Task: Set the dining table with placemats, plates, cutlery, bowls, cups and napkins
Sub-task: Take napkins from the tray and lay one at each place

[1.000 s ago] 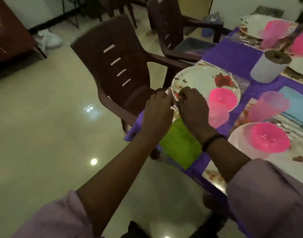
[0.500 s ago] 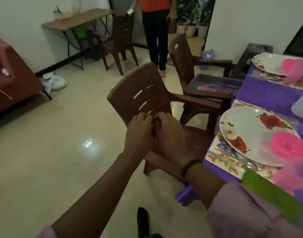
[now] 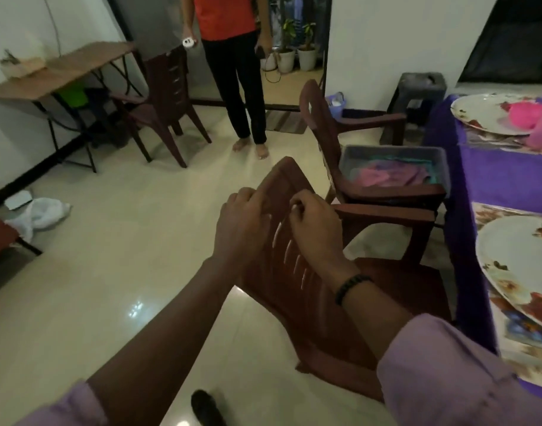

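My left hand (image 3: 242, 216) and my right hand (image 3: 312, 226) are raised close together in front of the back of a brown plastic chair (image 3: 294, 278), left of the table. The fingers of both are curled, and nothing shows in either hand. At the right edge a purple tablecloth (image 3: 494, 176) carries a floral white plate (image 3: 509, 256) on a patterned placemat (image 3: 525, 330). Farther back another plate (image 3: 478, 115) holds a pink bowl (image 3: 525, 115). A grey tray (image 3: 435, 155) of folded pink and teal napkins (image 3: 383, 176) sits on a second brown chair.
A person in an orange top (image 3: 233, 72) stands on the tiled floor ahead. A wooden side table (image 3: 63, 72) and a third chair (image 3: 165, 96) stand at the left wall. A white bag (image 3: 42, 210) lies on the floor. A dark stool (image 3: 417, 87) is behind the table.
Both hands left the plate's edge on the table and swung left in front of the chair. They were pressed together half a second ago and are now slightly apart. The view turned toward the room.
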